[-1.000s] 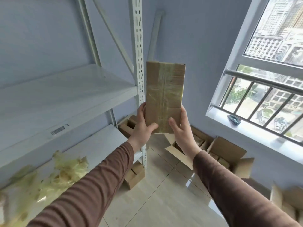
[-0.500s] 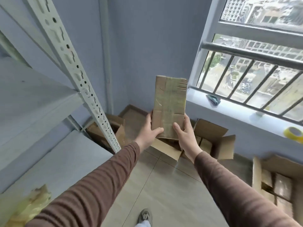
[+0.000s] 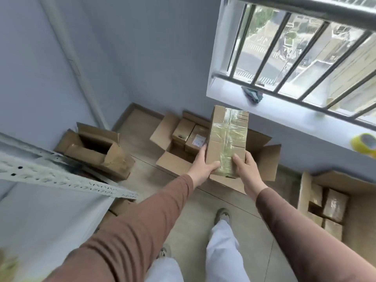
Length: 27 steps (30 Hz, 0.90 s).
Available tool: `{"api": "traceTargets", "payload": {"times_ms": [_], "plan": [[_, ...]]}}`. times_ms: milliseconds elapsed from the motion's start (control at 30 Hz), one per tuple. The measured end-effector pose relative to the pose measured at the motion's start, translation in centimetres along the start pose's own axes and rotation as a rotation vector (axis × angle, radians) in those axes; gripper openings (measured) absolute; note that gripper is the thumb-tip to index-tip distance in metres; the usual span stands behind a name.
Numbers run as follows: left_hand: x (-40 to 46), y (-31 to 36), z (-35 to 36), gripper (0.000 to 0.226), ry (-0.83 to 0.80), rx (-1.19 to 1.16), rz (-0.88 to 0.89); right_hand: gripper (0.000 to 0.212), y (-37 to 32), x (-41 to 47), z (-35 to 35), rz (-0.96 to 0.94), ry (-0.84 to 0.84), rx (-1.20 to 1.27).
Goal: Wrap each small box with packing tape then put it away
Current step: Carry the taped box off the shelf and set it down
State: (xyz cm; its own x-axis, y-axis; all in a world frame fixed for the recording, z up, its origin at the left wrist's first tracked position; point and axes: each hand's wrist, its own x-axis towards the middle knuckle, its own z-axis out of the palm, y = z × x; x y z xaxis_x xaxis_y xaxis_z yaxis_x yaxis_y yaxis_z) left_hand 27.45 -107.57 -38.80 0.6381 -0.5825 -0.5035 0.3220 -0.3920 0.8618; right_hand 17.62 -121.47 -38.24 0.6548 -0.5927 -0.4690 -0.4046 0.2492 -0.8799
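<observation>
Taped small box [image 3: 227,139] at frame center, gripped at its lower end by left hand [image 3: 203,167] and right hand [image 3: 245,169], above an open carton [image 3: 264,159].

Tape-wrapped small cardboard box [image 3: 226,139], tilted, above an open carton [image 3: 262,157].

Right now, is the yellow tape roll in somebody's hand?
No, the yellow tape roll sits on the windowsill; both hands hold the taped box.

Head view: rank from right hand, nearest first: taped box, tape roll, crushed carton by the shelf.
1. Taped box: gripped by the right hand.
2. Tape roll: on the windowsill, to its right.
3. Crushed carton: on the floor, far left, beside the shelf.
</observation>
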Motion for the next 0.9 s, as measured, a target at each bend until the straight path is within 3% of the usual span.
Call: {"api": "traceTargets", "payload": {"times_ms": [133,433,500,600,900], "plan": [[6.3,-1.5,4.8,0.074,0.053,-0.012,-0.098,0.026,1.9,6.4,-4.4,0.084,0.021,-0.015],[17.0,-6.5,11.6,0.065,-0.056,0.055,-0.261,0.029,10.0,18.0,-10.8,0.347,0.135,-0.050],[19.4,-8.1,12.2,0.070,-0.079,0.073,-0.293,0.022,12.0,20.4,-11.1,0.401,0.167,-0.046],[23.0,-10.9,13.0,0.074,-0.116,0.092,-0.345,0.012,14.6,23.8,-11.1,0.423,0.208,-0.053],[33.3,-19.1,13.7,0.067,-0.040,0.090,-0.392,0.030,22.9,33.3,-10.0,0.404,0.186,-0.048]]}}
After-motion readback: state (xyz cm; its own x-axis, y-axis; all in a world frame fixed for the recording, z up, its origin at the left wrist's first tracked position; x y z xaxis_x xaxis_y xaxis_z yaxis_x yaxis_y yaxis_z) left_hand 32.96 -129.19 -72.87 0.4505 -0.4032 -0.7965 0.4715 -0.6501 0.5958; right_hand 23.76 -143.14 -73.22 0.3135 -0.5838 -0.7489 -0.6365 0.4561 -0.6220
